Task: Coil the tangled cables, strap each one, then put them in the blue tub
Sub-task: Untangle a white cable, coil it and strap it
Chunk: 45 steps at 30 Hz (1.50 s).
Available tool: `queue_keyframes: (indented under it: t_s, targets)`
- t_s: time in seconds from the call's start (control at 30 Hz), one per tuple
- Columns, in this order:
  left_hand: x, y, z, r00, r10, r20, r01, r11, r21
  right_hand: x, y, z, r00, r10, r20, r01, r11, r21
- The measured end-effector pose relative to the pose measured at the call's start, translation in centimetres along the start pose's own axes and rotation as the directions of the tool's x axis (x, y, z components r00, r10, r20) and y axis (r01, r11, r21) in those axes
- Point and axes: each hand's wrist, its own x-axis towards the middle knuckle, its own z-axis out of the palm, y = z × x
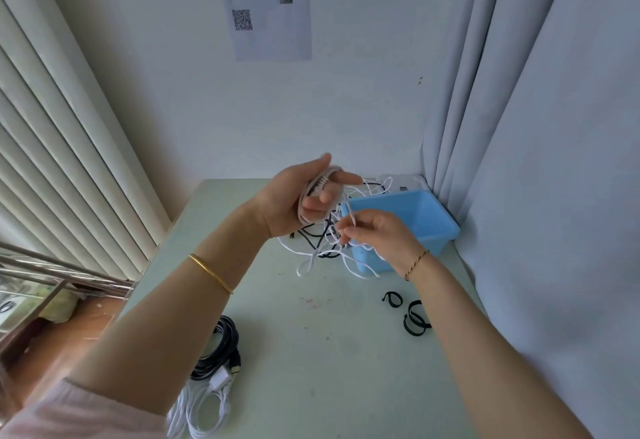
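My left hand (294, 199) is raised above the table, its fingers curled round several turns of a white cable (317, 185) wound about the palm. My right hand (375, 236) pinches the loose run of that same white cable just below and to the right. Under both hands lies a tangle of white and black cables (320, 248). The blue tub (408, 216) stands at the back right of the table, with nothing visible inside it. A coiled black cable (221, 348) and a coiled white cable (204, 407) lie at the near left edge.
Three black loop straps (410, 314) lie on the pale green table (311, 334) at the right. A grey curtain hangs close on the right, blinds on the left, and a wall with a printed sheet is behind.
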Motion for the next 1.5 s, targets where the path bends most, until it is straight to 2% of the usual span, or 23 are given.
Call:
queue_keyframes:
  t_s: [0.1, 0.2, 0.27, 0.37, 0.43, 0.6, 0.73, 0.83, 1.0, 1.07, 1.13, 1.23, 1.33, 1.43, 1.5]
  targets:
    - [0.7, -0.3, -0.8, 0.987, 0.096, -0.127, -0.114, 0.983, -0.142, -0.4, -0.3, 0.3, 0.989, 0.032, 0.142, -0.074, 0.95, 0.303]
    - [1.1, -0.2, -1.0, 0.957, 0.162, -0.241, -0.22, 0.946, -0.239, -0.8, -0.7, 1.0, 0.952, 0.079, 0.297, -0.201, 0.891, 0.408]
    - [1.2, 0.0, -1.1, 0.919, 0.219, -0.329, -0.297, 0.931, -0.212, -0.9, -0.5, 1.5, 0.936, 0.123, 0.33, -0.277, 0.836, 0.473]
    - [1.1, 0.6, -1.4, 0.835, 0.317, -0.45, -0.399, 0.912, -0.097, -1.0, 0.4, 2.1, 0.938, 0.204, 0.281, -0.337, 0.731, 0.594]
    - [1.1, 0.9, -2.0, 0.777, 0.372, -0.509, -0.442, 0.897, -0.021, -1.0, 1.1, 2.2, 0.944, 0.227, 0.241, -0.33, 0.698, 0.635]
    - [0.8, 1.0, -3.8, 0.621, 0.522, -0.584, -0.518, 0.833, 0.194, -1.5, 3.1, 2.2, 0.944, 0.298, 0.141, -0.325, 0.769, 0.55]
    - [0.4, 1.1, -4.4, 0.488, 0.667, -0.563, -0.463, 0.745, 0.48, -2.0, 3.4, 1.1, 0.923, 0.364, 0.125, -0.371, 0.759, 0.534]
    - [0.2, 0.9, -5.6, 0.433, 0.714, -0.55, -0.352, 0.696, 0.626, -1.9, 2.9, 0.0, 0.919, 0.388, 0.069, -0.355, 0.739, 0.572]
    - [0.3, -0.3, -7.8, 0.478, 0.719, -0.505, -0.118, 0.621, 0.775, -2.0, 0.7, -1.1, 0.964, 0.266, 0.0, -0.184, 0.666, 0.723]
    - [0.3, -1.0, -7.9, 0.552, 0.696, -0.459, -0.006, 0.554, 0.832, -2.2, -0.4, -1.5, 0.98, 0.198, -0.029, -0.106, 0.635, 0.765]
    - [0.1, -1.7, -7.9, 0.656, 0.627, -0.419, 0.081, 0.494, 0.866, -2.1, -1.4, -1.9, 0.985, 0.16, -0.059, -0.054, 0.618, 0.785]
    - [0.1, -2.5, -7.6, 0.834, 0.416, -0.362, 0.198, 0.387, 0.901, -1.9, -2.6, -2.7, 0.986, 0.138, -0.093, -0.004, 0.576, 0.817]
    - [-0.3, -2.3, -6.1, 0.952, 0.115, -0.285, 0.216, 0.408, 0.887, -1.6, -2.9, -3.7, 0.98, 0.135, -0.148, 0.05, 0.55, 0.833]
    - [-1.0, -1.4, -3.8, 0.979, -0.104, -0.173, 0.197, 0.311, 0.93, -0.9, -2.5, -4.7, 0.957, 0.187, -0.224, 0.071, 0.594, 0.802]
    - [-1.2, -1.0, -2.8, 0.971, -0.192, -0.142, 0.199, 0.32, 0.926, -0.2, -1.9, -4.9, 0.932, 0.232, -0.278, 0.066, 0.646, 0.761]
